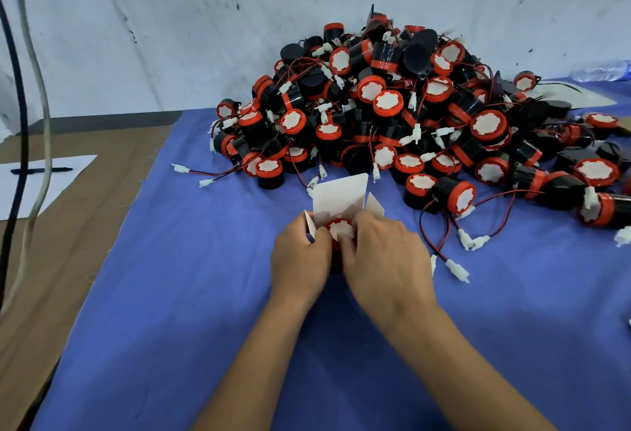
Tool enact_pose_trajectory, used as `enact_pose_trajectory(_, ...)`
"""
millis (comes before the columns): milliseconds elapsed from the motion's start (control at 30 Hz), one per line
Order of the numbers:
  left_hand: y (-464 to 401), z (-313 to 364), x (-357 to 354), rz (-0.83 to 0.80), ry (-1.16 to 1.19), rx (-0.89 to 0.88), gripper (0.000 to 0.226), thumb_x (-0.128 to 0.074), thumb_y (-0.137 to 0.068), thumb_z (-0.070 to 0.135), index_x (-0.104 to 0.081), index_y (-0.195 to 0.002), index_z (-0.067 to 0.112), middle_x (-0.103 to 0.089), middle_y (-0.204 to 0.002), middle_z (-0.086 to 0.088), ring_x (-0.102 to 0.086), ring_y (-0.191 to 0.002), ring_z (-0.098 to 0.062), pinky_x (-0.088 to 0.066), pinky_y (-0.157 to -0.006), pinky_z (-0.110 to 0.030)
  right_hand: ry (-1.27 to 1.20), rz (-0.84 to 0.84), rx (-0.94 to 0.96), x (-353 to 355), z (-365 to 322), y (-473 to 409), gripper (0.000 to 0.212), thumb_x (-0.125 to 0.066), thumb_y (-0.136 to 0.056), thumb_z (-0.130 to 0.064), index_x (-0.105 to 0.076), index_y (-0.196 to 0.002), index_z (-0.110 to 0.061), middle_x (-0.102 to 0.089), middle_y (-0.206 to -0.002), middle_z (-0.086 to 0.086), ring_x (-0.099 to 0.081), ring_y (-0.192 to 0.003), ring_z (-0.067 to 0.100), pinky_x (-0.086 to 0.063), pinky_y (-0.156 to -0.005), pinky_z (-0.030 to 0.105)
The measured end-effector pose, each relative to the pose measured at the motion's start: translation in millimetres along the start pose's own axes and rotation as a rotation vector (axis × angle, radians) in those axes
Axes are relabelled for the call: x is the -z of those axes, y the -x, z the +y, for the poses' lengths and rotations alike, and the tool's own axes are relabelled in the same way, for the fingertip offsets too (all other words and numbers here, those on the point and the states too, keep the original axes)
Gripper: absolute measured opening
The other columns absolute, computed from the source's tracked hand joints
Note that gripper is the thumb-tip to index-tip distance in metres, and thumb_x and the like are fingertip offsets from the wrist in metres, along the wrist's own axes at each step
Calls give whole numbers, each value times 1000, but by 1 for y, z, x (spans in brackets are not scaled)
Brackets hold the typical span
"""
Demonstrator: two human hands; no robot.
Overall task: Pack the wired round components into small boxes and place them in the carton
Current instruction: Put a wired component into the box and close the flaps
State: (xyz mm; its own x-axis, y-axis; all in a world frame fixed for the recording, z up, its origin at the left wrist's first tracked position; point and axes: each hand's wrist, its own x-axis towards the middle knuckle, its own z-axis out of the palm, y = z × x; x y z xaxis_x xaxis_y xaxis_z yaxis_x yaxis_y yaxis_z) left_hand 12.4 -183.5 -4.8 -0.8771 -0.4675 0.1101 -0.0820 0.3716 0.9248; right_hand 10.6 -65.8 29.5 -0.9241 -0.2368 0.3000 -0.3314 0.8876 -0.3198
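White card flaps stand open around the small box (336,205) that sits on the blue cloth (191,294) just in front of the person, and a single round component (339,229), red-rimmed with a white face, is lodged in its mouth. The left hand (300,259) curls its fingers round the box's left side, thumb against a side flap, steadying it. The right hand (386,256) bends its fingers down over the component, fingertips on its white face and rim, apparently pressing it in; whether they pinch it or only push I cannot tell for sure. The component's wire is hidden under the hands, so it is unclear if it is already tucked inside. Behind the box lies the heap of components (409,106), black bodies tangled in red and black leads with white plugs, showing most of the job is still ahead. To the far left a pen (41,170) rests on a sheet of paper (44,184). No carton is in view. By my reading, the step in hand is seating one component in its box. Next the wire and plug must go fully inside, then the tall rear flap folds forward over the side flaps, without trapping the lead, before the closed box goes to the carton.
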Motion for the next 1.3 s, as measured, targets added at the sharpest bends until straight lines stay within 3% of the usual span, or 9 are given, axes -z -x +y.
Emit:
enact_pose_trajectory(133,-1,-4,-1,20,33,1,12,-62,-96,19,-71,-90,25,-73,-83,11,-67,-78,-10,-57,-69,-36,-120,77,29,4,1,2,12,-53,-101,-21,-53,-89,-21,-61,-86,-5,-49,-71,18,-28,-58,29)
enact_pose_trajectory(300,-6,-7,-4,28,30,4,8,-69,-93,28,-72,-86,27,-72,-75,12,-66,-71,-2,-50,-61,-29,-288,262,13,11,4,-1,11,-65,-96,-14,-60,-105,-15,-65,-86,-3,-59,-75,20,-47,-64,34)
enact_pose_trajectory(500,-2,-4,-4,-24,68,-26,10,-73,-94,32,-72,-86,26,-72,-74,6,-68,-68,-15,-58,-64,-43,-184,167,58,3,2,-3,15,-56,-97,-6,-59,-83,-12,-57,-80,1,-51,-70,22,-37,-61,33)
enact_pose_trajectory(733,1,4,-8,-74,97,-14,12,-66,-97,18,-72,-98,8,-75,-88,-12,-69,-88,-38,-57,-77,-56,-58,-20,129,-5,0,-7,21,-52,-95,-8,-68,-104,-18,-55,-104,0,-47,-105,18,-42,-84,23)
enact_pose_trajectory(833,1,3,-8,-75,96,-21,9,-65,-96,15,-71,-91,11,-73,-83,-11,-65,-76,-29,-57,-75,-54,85,-34,209,0,-2,-3,13,-62,-80,-3,-71,-84,-12,-59,-87,7,-37,-98,23,-46,-91,36)
enact_pose_trajectory(933,1,3,-7,-70,89,-28,14,-64,-96,11,-64,-82,7,-69,-77,-15,-52,-66,-18,-52,-69,-52,98,5,236,4,-4,0,14,-74,-60,-1,-68,-71,-8,-60,-77,10,-51,-90,29,-54,-81,40)
enact_pose_trajectory(1067,2,3,-7,-77,107,-35,15,-64,-94,11,-61,-81,5,-67,-77,-17,-48,-65,-15,-49,-64,-48,4,-166,280,0,7,-9,24,-51,-86,-10,-64,-105,-15,-51,-105,2,-40,-102,20,-39,-97,29)
enact_pose_trajectory(1167,4,6,-5,-84,101,-41,12,-64,-87,15,-61,-83,4,-64,-74,-17,-44,-65,-14,-42,-58,-40,-112,-209,255,-2,16,-15,26,-40,-90,-25,-63,-98,-18,-44,-104,-5,-32,-103,17,-38,-98,34)
enact_pose_trajectory(1300,6,8,-8,-116,200,9,17,-57,-79,21,-51,-75,5,-54,-68,-8,-43,-69,-20,-42,-62,-38,-205,-172,179,-12,13,-14,57,-26,-93,-63,-66,-87,-24,-45,-104,-8,-31,-105,15,-32,-103,31)
